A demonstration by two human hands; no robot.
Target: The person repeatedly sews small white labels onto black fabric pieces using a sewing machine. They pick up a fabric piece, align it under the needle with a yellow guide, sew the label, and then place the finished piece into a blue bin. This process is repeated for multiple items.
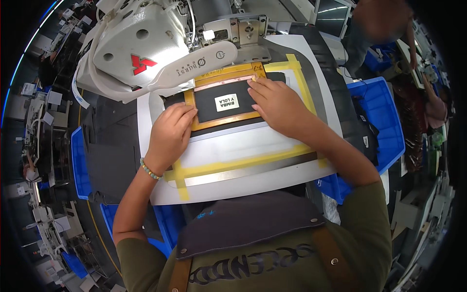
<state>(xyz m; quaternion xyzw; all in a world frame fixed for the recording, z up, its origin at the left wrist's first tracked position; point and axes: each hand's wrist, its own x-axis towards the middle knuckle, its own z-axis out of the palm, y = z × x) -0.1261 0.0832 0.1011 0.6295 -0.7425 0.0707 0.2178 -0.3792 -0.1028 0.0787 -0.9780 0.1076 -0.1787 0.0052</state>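
Observation:
A flat orange-yellow template frame (pixel 224 120) lies around a piece of black fabric (pixel 206 108), under the front of a white sewing machine (pixel 141 44). On the fabric sits a small white label (pixel 227 102) with black print. At the frame's left side, the bunched fingers of my left hand (pixel 170 131) grip its edge. My right hand (pixel 282 108) holds the right side, fingertips near the upper right corner and thumb lower down, covering that edge. The undersides of both hands are hidden.
Beneath the frame is a white work plate (pixel 243 187) edged with yellow tape (pixel 219 168). A pale machine arm (pixel 194 63) hangs close above the frame's far edge. Blue bins (pixel 389 121) stand right and left. Another person (pixel 379 24) is at the far right.

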